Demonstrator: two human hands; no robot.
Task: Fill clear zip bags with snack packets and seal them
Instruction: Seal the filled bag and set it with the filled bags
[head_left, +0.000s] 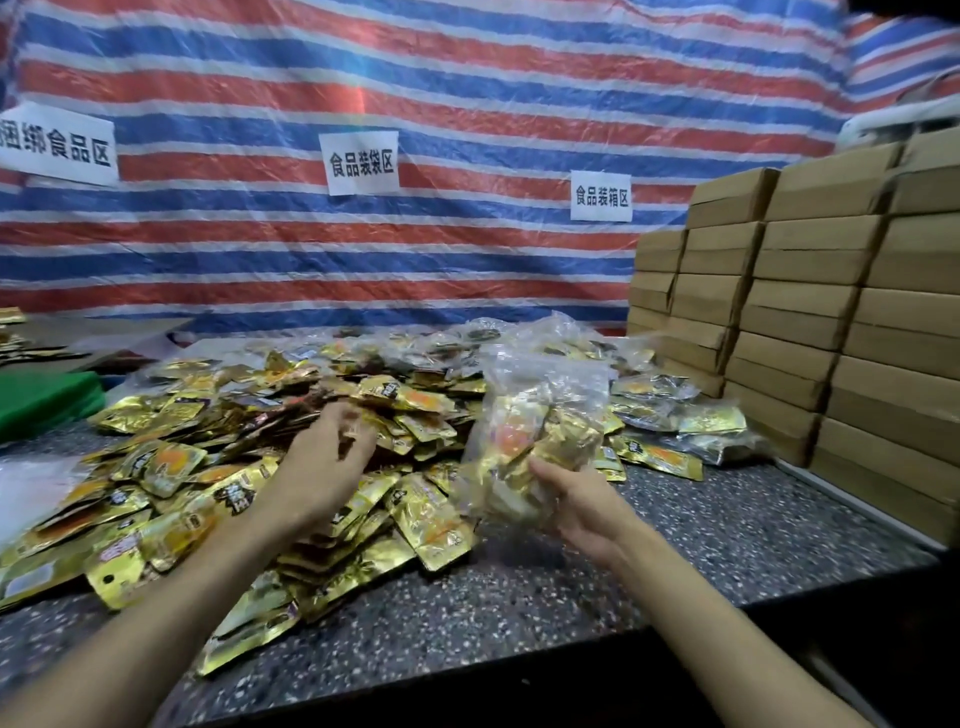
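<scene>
holding clear zip bag (540, 410) upright above speckled table (727, 519), right hand (576, 514) curls fingers and thumb round its lower half; gold packets inside, mouth unsealed on top. left hand (327, 457) sits on snack packets (208, 467) pile beside bag, fingers bent, blurred; cannot tell if anything is pinched. risk: limp bag mouth folds or tips, packets spill, since one hand supports only bottom.
</scene>
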